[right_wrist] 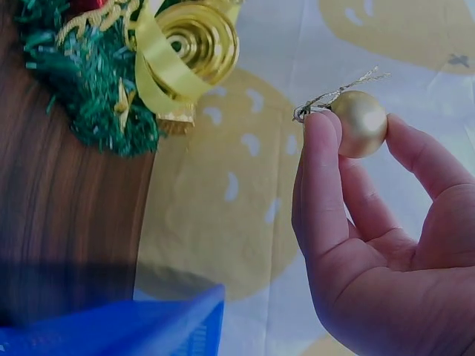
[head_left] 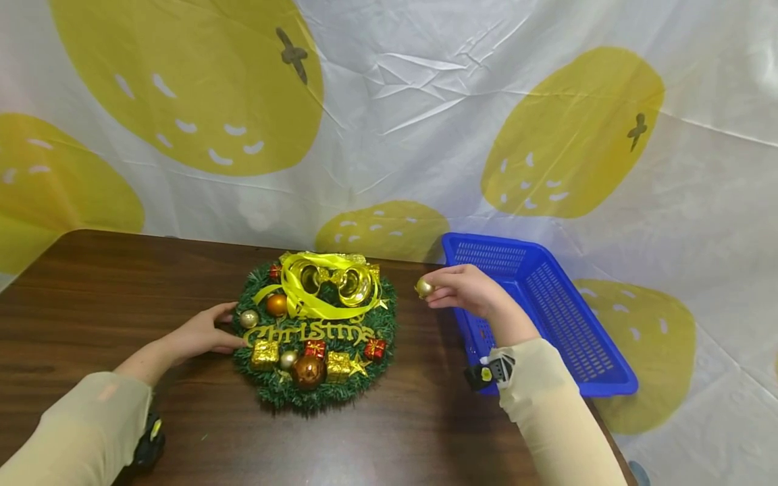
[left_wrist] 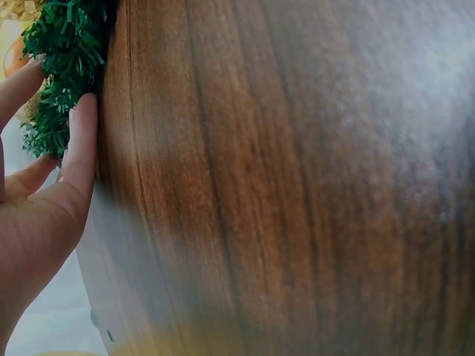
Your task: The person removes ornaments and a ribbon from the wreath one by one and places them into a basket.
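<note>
A round green Christmas wreath [head_left: 313,398] lies on the brown table, trimmed with gold "Christmas" lettering, baubles, small wrapped gift boxes and stars. Golden bells [head_left: 355,287] with a looped yellow ribbon [head_left: 328,312] sit at its far side. My left hand [head_left: 197,332] holds the wreath's left edge, thumb and fingers spread along the green tinsel [left_wrist: 74,44]. To the right of the wreath, my right hand [head_left: 464,291] is raised and pinches a small matte gold bauble [right_wrist: 360,124] between thumb and fingertips. A thin gold string [right_wrist: 345,89] sticks out from the bauble's top.
A blue perforated plastic basket [head_left: 537,270] stands at the table's right side, partly behind my right forearm. The wooden table [head_left: 121,283] extends left of the wreath. Behind it hangs a pale cloth [head_left: 389,135] with yellow fruit prints.
</note>
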Demonstrator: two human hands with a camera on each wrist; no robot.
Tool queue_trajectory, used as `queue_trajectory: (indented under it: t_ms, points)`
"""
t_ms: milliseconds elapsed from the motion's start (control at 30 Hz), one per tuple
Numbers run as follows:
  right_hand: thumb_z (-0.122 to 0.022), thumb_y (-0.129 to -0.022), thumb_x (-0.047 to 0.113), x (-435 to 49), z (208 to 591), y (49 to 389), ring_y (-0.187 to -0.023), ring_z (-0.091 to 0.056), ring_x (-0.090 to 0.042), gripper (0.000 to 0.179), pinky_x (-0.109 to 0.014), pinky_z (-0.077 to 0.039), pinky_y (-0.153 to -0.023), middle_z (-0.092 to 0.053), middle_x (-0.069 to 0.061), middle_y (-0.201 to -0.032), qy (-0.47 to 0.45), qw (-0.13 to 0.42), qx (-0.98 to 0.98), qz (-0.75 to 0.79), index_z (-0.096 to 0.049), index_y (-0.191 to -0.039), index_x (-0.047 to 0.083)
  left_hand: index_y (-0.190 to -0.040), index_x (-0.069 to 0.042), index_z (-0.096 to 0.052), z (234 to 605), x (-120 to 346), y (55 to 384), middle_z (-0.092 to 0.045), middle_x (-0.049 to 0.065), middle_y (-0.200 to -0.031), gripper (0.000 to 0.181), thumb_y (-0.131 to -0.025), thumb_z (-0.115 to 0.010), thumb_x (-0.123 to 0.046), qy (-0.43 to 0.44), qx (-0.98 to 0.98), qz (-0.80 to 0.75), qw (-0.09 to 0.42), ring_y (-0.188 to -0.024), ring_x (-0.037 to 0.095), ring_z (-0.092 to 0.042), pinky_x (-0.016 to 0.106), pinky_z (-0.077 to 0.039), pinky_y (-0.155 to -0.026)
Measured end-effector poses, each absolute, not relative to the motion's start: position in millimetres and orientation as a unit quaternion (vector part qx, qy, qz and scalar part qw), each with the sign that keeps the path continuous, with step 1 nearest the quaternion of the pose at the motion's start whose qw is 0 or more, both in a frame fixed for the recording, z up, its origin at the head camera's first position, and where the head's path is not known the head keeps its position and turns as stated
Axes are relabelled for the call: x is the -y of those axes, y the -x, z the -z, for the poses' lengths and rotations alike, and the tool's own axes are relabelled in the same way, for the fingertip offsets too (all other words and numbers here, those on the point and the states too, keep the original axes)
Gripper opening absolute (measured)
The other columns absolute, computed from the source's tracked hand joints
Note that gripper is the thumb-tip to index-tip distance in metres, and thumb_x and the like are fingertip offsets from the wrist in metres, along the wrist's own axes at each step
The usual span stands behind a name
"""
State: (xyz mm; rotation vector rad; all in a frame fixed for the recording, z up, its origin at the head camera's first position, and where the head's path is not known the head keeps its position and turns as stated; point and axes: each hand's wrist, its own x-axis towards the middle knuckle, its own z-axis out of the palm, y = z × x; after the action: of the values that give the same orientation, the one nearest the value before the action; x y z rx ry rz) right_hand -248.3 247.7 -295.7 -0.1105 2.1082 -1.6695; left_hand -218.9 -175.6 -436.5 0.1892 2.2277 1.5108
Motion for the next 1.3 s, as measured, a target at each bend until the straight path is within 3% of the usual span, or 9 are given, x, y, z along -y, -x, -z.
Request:
queue_trajectory:
  t_ms: [100, 233, 367, 1300]
  points:
    - [-0.046, -0.096, 0.005, -256, 290, 249, -0.067, -0.066, -0.008, 0.039, -0.025, -0.059, -0.072, -0.069, 0.001, -0.074, 0.036, 0.224, -0.759, 0.611, -0.043, -0.125, -0.020, -0.146, 0.011, 0.002, 436, 176, 219, -0.014, 0.044, -0.141, 0.098, -0.083, -0.070, -0.014, -0.069, -0.804, -0.547, 0.221, -0.098, 0.023, -0.062, 0.034, -0.057, -0.082]
    - [-0.044, -0.096, 0.004, -267, 284, 250, -0.067, -0.067, -0.009, 0.021, -0.024, -0.059, -0.072, -0.070, 0.001, -0.074, 0.034, 0.216, -0.750, 0.625, -0.064, -0.101, -0.001, -0.146, 0.011, 0.002, 437, 177, 219, -0.013, 0.044, -0.141, 0.099, -0.083, -0.070, -0.014, -0.068, -0.803, -0.550, 0.220, -0.097, 0.021, -0.062, 0.034, -0.057, -0.082]
    - [-0.042, -0.097, 0.002, -279, 280, 251, -0.068, -0.067, -0.009, 0.036, -0.022, -0.058, -0.071, -0.070, 0.001, -0.074, 0.036, 0.203, -0.739, 0.641, -0.069, -0.078, 0.017, -0.146, 0.010, 0.002, 438, 178, 219, -0.014, 0.043, -0.141, 0.099, -0.084, -0.070, -0.015, -0.068, -0.804, -0.548, 0.220, -0.097, 0.021, -0.062, 0.033, -0.057, -0.082]
    - [-0.044, -0.097, 0.005, -359, 299, 263, -0.070, -0.067, -0.010, 0.034, -0.021, -0.058, -0.069, -0.069, 0.000, -0.074, -0.061, 0.186, -0.714, 0.672, -0.067, -0.075, 0.015, -0.146, 0.010, 0.003, 437, 177, 218, -0.012, 0.044, -0.141, 0.099, -0.084, -0.070, -0.013, -0.066, -0.800, -0.552, 0.226, -0.098, 0.023, -0.062, 0.036, -0.057, -0.083]
